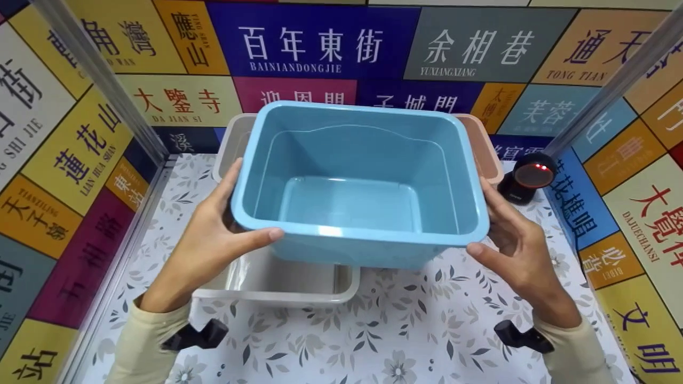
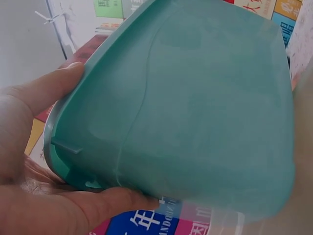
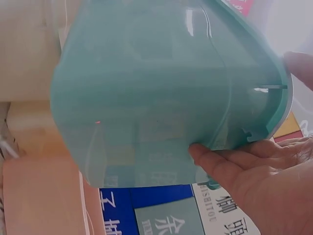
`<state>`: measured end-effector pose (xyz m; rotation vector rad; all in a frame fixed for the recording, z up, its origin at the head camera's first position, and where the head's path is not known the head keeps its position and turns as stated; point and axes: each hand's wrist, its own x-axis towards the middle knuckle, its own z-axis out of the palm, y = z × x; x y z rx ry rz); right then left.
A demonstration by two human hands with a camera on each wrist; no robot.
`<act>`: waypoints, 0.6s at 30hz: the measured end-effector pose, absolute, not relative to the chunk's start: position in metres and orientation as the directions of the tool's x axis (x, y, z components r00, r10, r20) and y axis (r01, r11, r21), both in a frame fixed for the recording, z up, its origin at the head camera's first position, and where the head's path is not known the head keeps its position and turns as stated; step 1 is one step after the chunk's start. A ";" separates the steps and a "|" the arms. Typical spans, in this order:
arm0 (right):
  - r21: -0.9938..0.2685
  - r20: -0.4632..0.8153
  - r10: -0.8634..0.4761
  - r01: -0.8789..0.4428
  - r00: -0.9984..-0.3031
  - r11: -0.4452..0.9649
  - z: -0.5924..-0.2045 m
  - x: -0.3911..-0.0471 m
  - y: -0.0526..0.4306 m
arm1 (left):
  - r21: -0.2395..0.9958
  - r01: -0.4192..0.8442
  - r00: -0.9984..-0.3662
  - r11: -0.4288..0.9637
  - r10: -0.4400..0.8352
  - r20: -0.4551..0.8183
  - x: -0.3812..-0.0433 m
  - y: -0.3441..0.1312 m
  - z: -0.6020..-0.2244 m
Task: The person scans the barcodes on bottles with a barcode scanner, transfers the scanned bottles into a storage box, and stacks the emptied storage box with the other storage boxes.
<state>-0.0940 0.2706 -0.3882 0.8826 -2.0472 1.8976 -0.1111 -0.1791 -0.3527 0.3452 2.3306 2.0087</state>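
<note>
A blue rectangular plastic bin [image 1: 349,208] is held up over the table, tilted so its bare inside faces the head camera. My left hand [image 1: 213,229] grips its left end, thumb over the front rim and fingers round the side. At the other end my right hand [image 1: 517,245] holds it the same way, thumb at the front right corner. Both wrist views show the outer wall of the bin [image 2: 186,107], with fingers under the rim. In the right wrist view, the fingers of my right hand [image 3: 264,176] lie along the bin's side.
Below the bin stands a whitish bin [image 1: 299,296], partly hidden. Behind it are another pale bin [image 1: 227,152] at the left and a pink bin [image 1: 483,149] at the right. A black scanner-like device [image 1: 528,178] stands at the back right of the leaf-patterned table [image 1: 395,330].
</note>
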 end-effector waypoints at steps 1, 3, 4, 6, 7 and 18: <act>-0.832 0.535 -0.281 -0.554 -0.797 -0.013 -0.389 -0.095 0.268 | 0.982 0.134 -0.975 0.132 0.195 0.107 -0.111 -0.182 -0.353; -0.832 0.536 -0.283 -0.555 -0.796 -0.016 -0.389 -0.096 0.262 | 0.982 0.126 -0.977 0.139 0.188 0.099 -0.110 -0.187 -0.353; -0.832 0.536 -0.285 -0.555 -0.795 -0.016 -0.389 -0.097 0.259 | 0.982 0.125 -0.978 0.140 0.186 0.098 -0.110 -0.190 -0.353; -0.833 0.534 -0.287 -0.553 -0.795 -0.018 -0.390 -0.098 0.254 | 0.982 0.122 -0.979 0.146 0.182 0.095 -0.110 -0.195 -0.354; -0.834 0.533 -0.288 -0.551 -0.796 -0.021 -0.391 -0.099 0.251 | 0.982 0.123 -0.979 0.146 0.181 0.096 -0.109 -0.198 -0.354; -0.848 0.509 -0.315 -0.530 -0.801 -0.024 -0.396 -0.103 0.230 | 0.985 0.112 -0.981 0.130 0.174 0.089 -0.104 -0.220 -0.360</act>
